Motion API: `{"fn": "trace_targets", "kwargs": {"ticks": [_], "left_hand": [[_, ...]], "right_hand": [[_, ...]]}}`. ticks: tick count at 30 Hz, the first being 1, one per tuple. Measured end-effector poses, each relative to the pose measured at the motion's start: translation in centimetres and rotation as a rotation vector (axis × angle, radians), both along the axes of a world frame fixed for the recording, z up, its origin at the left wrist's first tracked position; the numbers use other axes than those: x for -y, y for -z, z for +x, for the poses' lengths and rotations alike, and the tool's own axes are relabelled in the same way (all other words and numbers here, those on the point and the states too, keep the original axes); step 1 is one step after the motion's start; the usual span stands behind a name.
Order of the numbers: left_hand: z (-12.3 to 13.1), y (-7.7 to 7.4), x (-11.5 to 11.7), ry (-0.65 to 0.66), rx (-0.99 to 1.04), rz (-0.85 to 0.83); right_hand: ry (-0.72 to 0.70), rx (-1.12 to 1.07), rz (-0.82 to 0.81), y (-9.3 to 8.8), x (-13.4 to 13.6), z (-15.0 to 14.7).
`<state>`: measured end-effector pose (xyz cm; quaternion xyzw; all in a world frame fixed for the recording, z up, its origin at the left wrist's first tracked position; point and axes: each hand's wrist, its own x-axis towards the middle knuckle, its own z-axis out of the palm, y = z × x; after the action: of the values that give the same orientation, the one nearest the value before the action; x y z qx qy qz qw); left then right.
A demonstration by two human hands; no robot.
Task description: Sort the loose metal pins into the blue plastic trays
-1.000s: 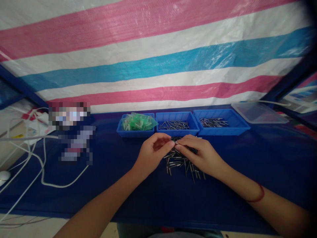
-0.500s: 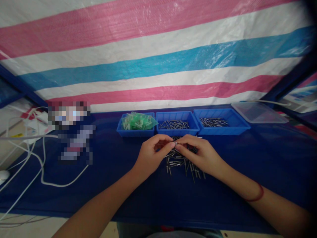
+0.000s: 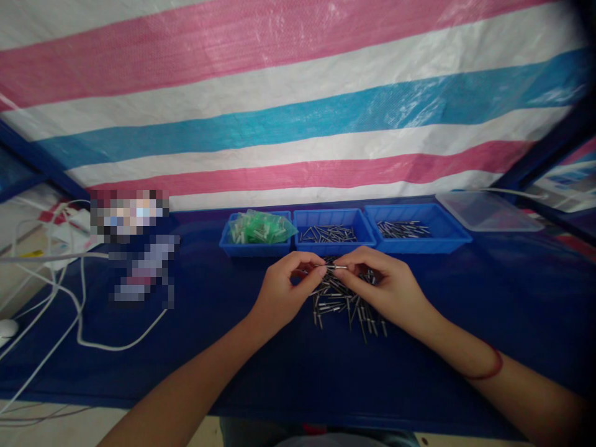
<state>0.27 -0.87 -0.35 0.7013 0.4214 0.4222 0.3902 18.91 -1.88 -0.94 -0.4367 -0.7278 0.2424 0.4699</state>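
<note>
My left hand (image 3: 286, 288) and my right hand (image 3: 384, 287) meet over a heap of small metal pins (image 3: 342, 304) on the dark blue table (image 3: 233, 347). Both pinch the ends of one thin metal pin (image 3: 334, 267) held level between their fingertips. Behind the heap stand three blue trays: the left tray (image 3: 255, 248) holds a bag of green parts (image 3: 261, 227), the middle tray (image 3: 333, 246) and the right tray (image 3: 447, 233) hold more metal pins.
A clear plastic lid or box (image 3: 488, 211) lies at the back right. White cables (image 3: 79, 310) and a white mouse (image 3: 7, 329) lie at the left. A striped pink, white and blue tarp (image 3: 298, 105) hangs behind the table.
My hands have drawn slightly apart, so a pin now shows between the fingertips. My right hand has shifted a little to the right.
</note>
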Motion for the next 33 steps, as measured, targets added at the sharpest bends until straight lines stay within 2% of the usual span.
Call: {"fn": "trace_targets", "kwargs": {"ticks": [5,8,10,12,16,19,22,24,27,33], "left_hand": [[-0.1,0.0,-0.1,0.071,-0.14,0.064],[-0.3,-0.2,-0.1,0.111,-0.244,0.139],[-0.6,-0.3,-0.2,0.132,-0.343,0.179],[-1.0,-0.4,-0.4,0.171,-0.469,0.212],[-1.9,-0.5,-1.0,0.243,-0.705,0.284],[-2.4,-0.5,-1.2,0.28,-0.806,0.262],[-2.7,-0.7,-1.2,0.296,-0.858,0.224],[-2.8,-0.8,-1.2,0.307,-0.88,0.21],[-2.7,-0.8,-1.1,0.318,-0.902,0.22],[-2.3,-0.6,-1.1,0.321,-0.913,0.246]], "right_hand": [[0.013,-0.033,-0.001,-0.2,0.5,-0.3],[0.023,0.016,0.025,-0.3,0.3,0.0],[0.079,0.072,0.083,-0.7,-0.2,0.8],[0.207,0.136,0.177,-1.4,-0.9,2.3],[0.57,0.308,0.354,-3.0,-2.3,6.5],[0.744,0.497,0.316,-3.0,-3.2,9.1],[0.834,0.719,0.206,-2.0,-3.8,10.0],[0.845,0.803,0.147,-1.4,-4.1,9.7],[0.799,0.766,0.197,-1.0,-3.9,8.2],[0.522,0.626,0.36,-1.4,-2.0,4.7]]}}
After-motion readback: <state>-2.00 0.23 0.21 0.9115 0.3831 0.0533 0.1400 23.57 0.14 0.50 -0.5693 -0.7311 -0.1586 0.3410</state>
